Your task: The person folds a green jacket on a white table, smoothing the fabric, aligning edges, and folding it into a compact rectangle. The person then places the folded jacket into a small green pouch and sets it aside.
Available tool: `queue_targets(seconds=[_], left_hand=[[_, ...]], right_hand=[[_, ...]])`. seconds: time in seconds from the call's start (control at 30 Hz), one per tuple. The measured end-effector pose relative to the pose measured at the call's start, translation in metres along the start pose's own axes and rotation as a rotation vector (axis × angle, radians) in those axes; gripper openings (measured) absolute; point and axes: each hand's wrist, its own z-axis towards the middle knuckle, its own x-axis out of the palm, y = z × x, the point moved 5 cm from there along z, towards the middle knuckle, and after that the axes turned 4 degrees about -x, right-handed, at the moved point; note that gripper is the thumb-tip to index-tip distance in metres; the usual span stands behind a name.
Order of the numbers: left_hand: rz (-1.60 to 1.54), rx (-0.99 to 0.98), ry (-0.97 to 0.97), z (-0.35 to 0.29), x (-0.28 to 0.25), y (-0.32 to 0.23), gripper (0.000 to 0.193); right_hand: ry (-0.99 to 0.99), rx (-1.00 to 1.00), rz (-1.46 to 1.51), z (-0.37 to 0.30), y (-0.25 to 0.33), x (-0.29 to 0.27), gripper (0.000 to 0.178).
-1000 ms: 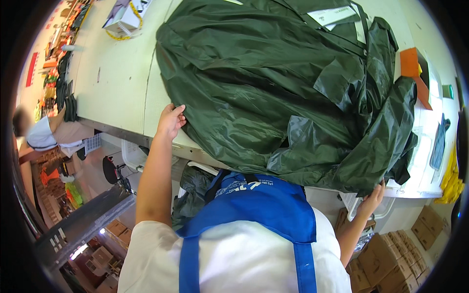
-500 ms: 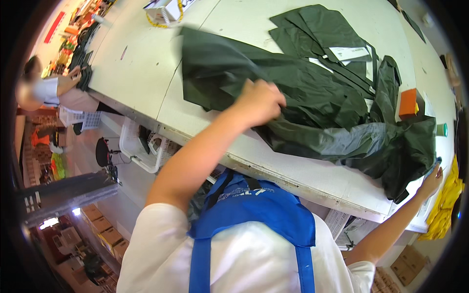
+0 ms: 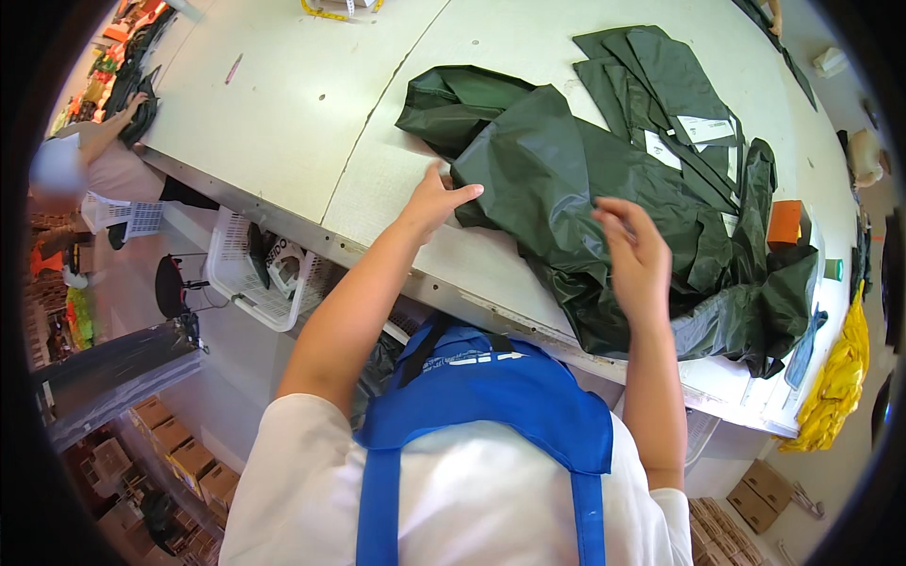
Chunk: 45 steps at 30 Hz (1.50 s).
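Fabric, dark green and sheeny, lies on the right half of the surface, gathered along the near edge and meeting it at the middle of its length. A second ago it was spread wide, with a hand at each side; half a second ago the left hand was swinging its left part over. Now that part lies doubled back in loose layers, the bundle is narrower, and the left portion of the near edge is bare, so the work appears to have gone from spreading to folding. The right hand has come in from the surface's right end to the middle of the bundle.

The left hand is released, thumb spread from the fingers, at the fabric's left edge. The right hand is curled, fingertips at the fabric; whether it pinches any, I cannot tell.

Counted: one bundle; beyond it, toward the far edge, one stack of flat green pieces, their number hidden by overlap, with at least three white labels; near the right edge, one orange box and one green roll; well in from the near edge, leftward, one pen.
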Motion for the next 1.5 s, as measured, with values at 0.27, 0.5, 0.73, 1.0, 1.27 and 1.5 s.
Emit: queue_targets(seconds=[0.27, 0.5, 0.73, 1.0, 1.27, 1.5], left_hand=[[0.316, 1.047, 0.031, -0.097, 0.031, -0.053, 0.04], [0.248, 1.388, 0.183, -0.127, 0.021, -0.052, 0.031], [0.212, 1.549, 0.164, -0.145, 0.03, -0.071, 0.025], [0.262, 1.496, 0.138, -0.146, 0.043, -0.076, 0.03], [0.284, 1.288, 0.441, -0.156, 0.059, -0.073, 0.017], [0.503, 0.828, -0.682, 0.055, -0.044, -0.097, 0.039]], right_hand=[[0.136, 0.142, -0.46, 0.043, 0.019, 0.094, 0.049], [-0.151, 0.319, 0.578, 0.003, -0.009, 0.055, 0.018], [-0.256, 0.33, 0.918, -0.015, -0.016, 0.016, 0.006], [-0.256, 0.286, 0.975, -0.01, -0.017, -0.004, 0.006], [-0.328, 0.447, 0.881, -0.033, -0.033, -0.022, 0.013], [-0.281, 0.373, 0.903, -0.04, -0.042, -0.045, 0.009]])
